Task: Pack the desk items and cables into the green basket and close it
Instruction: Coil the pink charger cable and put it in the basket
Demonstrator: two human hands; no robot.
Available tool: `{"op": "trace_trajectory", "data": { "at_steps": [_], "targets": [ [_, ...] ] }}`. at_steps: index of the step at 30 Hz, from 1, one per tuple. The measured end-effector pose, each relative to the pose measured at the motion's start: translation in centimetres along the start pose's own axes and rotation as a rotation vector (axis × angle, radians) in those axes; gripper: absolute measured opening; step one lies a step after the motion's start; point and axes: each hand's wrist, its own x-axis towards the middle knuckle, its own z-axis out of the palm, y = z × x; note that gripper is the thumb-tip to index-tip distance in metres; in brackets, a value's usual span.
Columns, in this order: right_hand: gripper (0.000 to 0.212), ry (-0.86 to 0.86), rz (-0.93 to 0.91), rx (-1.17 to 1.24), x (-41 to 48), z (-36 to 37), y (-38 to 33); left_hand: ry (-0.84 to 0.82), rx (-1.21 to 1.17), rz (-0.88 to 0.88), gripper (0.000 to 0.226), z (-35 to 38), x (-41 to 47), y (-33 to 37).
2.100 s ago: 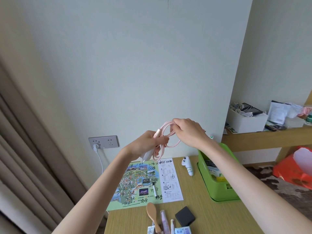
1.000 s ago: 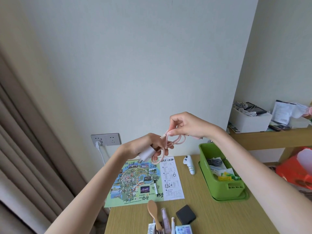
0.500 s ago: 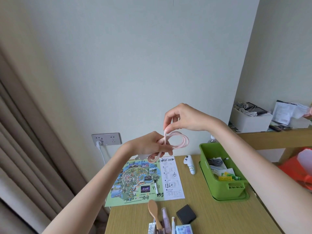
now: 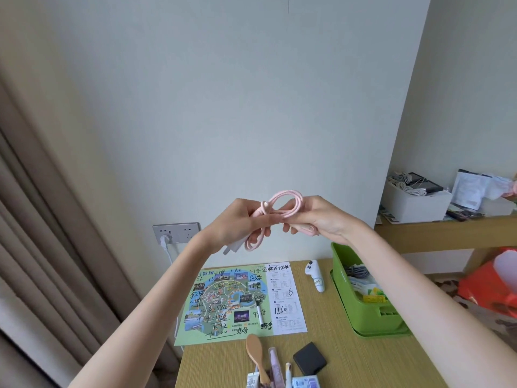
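Observation:
Both my hands hold a coiled pink cable point(image 4: 285, 198) up in front of the wall, above the desk. My left hand point(image 4: 240, 222) grips the coil together with its white plug point(image 4: 232, 247), which hangs below the palm. My right hand point(image 4: 319, 219) pinches the other side of the loop. The green basket point(image 4: 369, 312) stands open on the desk at the right, under my right forearm, with a grey cable and small packets inside.
On the wooden desk point(image 4: 335, 354) lie a colourful map sheet point(image 4: 237, 301) with a marker, a white panda-faced device point(image 4: 314, 274), a wooden brush point(image 4: 255, 354), a black square case point(image 4: 310, 362) and tubes. A wall socket point(image 4: 176, 233) sits at the left, a shelf point(image 4: 447, 228) at the right.
My right hand has dropped from above the coil to level with my left hand and now grips the loop's right side. The coil has risen slightly.

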Motion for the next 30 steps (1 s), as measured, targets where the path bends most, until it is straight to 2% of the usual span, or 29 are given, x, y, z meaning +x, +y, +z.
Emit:
{"op": "trace_trajectory", "data": {
  "at_steps": [2,4,8,12,15,18,22,26,30],
  "targets": [
    [0.015,0.065,0.031,0.022,0.1,0.2,0.7,0.081,-0.044,-0.019,0.015,0.0,0.2,-0.7],
    [0.021,0.102,0.041,0.038,0.2,0.5,1.1,0.161,-0.087,-0.044,0.029,-0.1,0.4,-1.2],
    [0.019,0.196,-0.027,0.157,0.2,1.6,1.4,0.248,-0.132,-0.011,0.016,0.0,0.9,-1.7],
    [0.029,0.286,-0.104,0.316,0.1,2.2,1.3,0.335,-0.203,-0.05,0.015,0.1,1.3,-2.0],
    [0.032,0.292,-0.163,0.412,-0.2,1.9,1.3,0.389,-0.185,-0.066,0.013,0.2,1.3,-2.4],
    [0.027,0.233,-0.201,0.373,-0.5,1.7,1.3,0.43,-0.143,-0.094,0.02,0.2,1.4,-2.7],
    [0.027,0.197,-0.195,0.338,-0.6,2.0,0.7,0.439,-0.058,-0.105,0.028,0.5,1.4,-2.8],
    [0.027,0.211,-0.135,0.249,-0.4,2.2,0.2,0.332,-0.046,-0.026,0.022,0.7,1.1,-2.5],
    [0.027,0.258,-0.062,0.262,-0.2,2.0,-0.4,0.26,-0.068,0.023,0.021,0.6,0.8,-2.1]
  ]
}}
